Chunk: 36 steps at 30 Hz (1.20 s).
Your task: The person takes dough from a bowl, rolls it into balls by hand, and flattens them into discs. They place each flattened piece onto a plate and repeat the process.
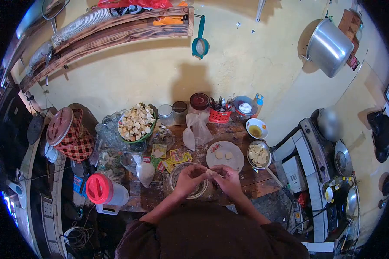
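Observation:
Both my hands meet above a clear round bowl (173,177) at the table's front edge. A small pale piece of what looks like dough (209,172) is pinched between the fingertips of my left hand (188,180) and my right hand (227,179). What lies in the bowl is mostly covered by my hands. Just beyond my right hand, a white plate with a floral print (238,166) carries two flat pale pieces (220,154). To its right, a long-handled pan (269,160) holds several similar pale pieces (258,154).
Near the plate stands a bowl of yellowish liquid (256,131). Seasoning packets (177,156) and a bag of white powder (145,171) lie left of my hands. A green basket of cut pale chunks (137,122) sits farther back. A red-lidded jug (106,190) is at left, a stove (317,142) at right.

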{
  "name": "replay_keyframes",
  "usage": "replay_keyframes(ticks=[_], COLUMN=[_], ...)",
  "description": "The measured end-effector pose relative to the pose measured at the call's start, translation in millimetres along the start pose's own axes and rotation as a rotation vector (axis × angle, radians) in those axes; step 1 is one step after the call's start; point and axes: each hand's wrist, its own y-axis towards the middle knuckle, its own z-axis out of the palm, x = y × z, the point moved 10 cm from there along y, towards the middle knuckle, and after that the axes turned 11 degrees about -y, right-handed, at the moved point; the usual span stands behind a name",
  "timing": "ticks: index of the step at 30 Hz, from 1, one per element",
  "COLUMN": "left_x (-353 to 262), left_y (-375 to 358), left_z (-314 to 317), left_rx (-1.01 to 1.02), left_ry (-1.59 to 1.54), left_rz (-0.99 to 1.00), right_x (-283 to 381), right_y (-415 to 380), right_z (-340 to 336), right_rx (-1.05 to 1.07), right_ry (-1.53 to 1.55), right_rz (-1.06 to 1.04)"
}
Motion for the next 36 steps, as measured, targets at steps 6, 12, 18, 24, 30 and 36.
replay_keyframes(ticks=[6,12,18,24,30,36], left_x=[5.8,-15.1,-3.2,18.7,29.8,7.3], left_y=[1.9,-3.3,-0.1,2.2,6.3,0.6], left_z=[-5.4,1.2,0.1,-4.4,-15.4,-1.4], left_rx=[-0.028,-0.035,-0.02,-0.002,-0.017,0.04], left_ry=[-0.022,0.191,0.147,-0.107,0.002,0.097], left_rz=[-0.053,-0.008,-0.072,-0.128,-0.145,-0.141], right_x=[-7.2,-9.8,-17.1,-17.0,-20.0,-25.1], right_y=[3.1,3.3,3.8,2.6,0.6,-1.9], right_z=[-0.1,-4.5,-3.2,-2.1,-1.3,-5.5], right_rx=[0.035,-0.018,0.022,0.045,0.009,-0.025], right_ry=[-0.008,-0.071,-0.11,-0.059,-0.046,0.095], right_rz=[-0.056,-0.117,-0.002,0.025,0.081,0.15])
